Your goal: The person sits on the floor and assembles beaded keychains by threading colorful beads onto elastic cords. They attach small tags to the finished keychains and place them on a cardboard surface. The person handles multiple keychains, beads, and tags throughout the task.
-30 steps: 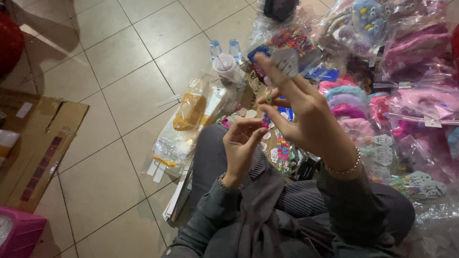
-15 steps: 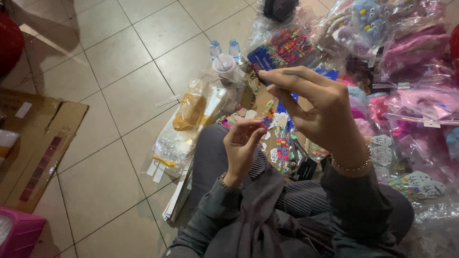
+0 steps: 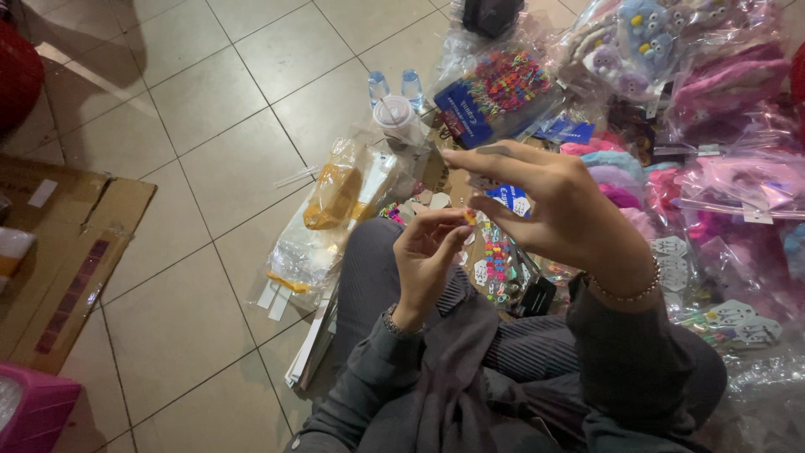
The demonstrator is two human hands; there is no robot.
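My left hand (image 3: 428,256) is raised over my lap, its fingertips pinched around a tiny orange piece (image 3: 470,218). My right hand (image 3: 558,205) meets it from the right, thumb and forefinger closing on the same small piece, the other fingers spread out. A beaded bracelet (image 3: 625,294) circles my right wrist. Just below the hands lies a white card with several small colourful clips (image 3: 496,262). I sit on the tiled floor in grey sleeves and striped trousers.
Clear bags of pink and purple plush goods (image 3: 729,126) pile up at right. A bag of colourful clips (image 3: 503,84), a lidded cup (image 3: 397,117) and two bottles (image 3: 394,85) lie ahead. Flattened cardboard (image 3: 59,252) and a pink bin (image 3: 33,415) sit at left.
My right hand has come down from higher up to meet my left hand. The white card it held up a second ago is no longer in it.
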